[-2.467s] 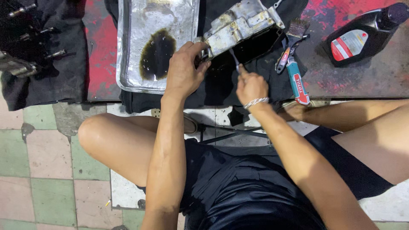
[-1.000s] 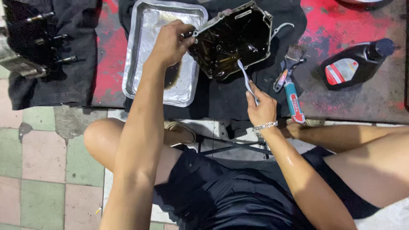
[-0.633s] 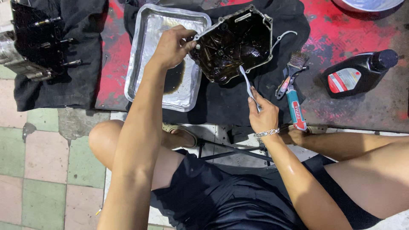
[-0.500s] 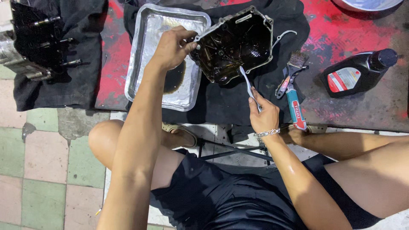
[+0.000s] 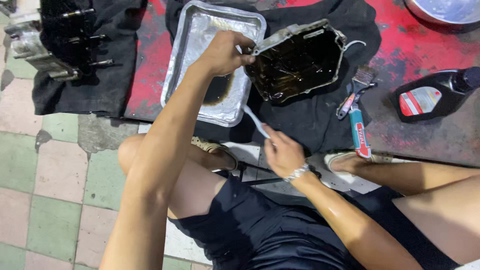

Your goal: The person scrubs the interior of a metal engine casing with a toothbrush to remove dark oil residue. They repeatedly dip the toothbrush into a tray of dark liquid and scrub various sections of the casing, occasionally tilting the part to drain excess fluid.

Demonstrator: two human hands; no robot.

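My left hand [image 5: 224, 51] grips the left corner of an oily metal engine cover [image 5: 298, 60], holding it hollow side up over a black cloth [image 5: 310, 117]. The dark inside of the cover shines with oil. My right hand [image 5: 283, 154] holds a slim pale brush [image 5: 256, 121] by its handle. The brush tip points up and left toward the near edge of a metal tray [image 5: 200, 50], away from the cover. A pool of dark oil [image 5: 219, 90] lies in the tray, partly behind my left forearm.
A paintbrush [image 5: 356, 87] and a teal-handled tool [image 5: 359, 134] lie right of the cover. A black oil bottle [image 5: 436, 95] lies at far right. An engine part with studs [image 5: 47, 42] rests on black cloth at upper left. A metal bowl [image 5: 445, 10] shows at top right.
The cover went from tilted over the tray to hollow side up. My right hand has just drawn the brush out of the cover, down and left toward the tray's near edge.
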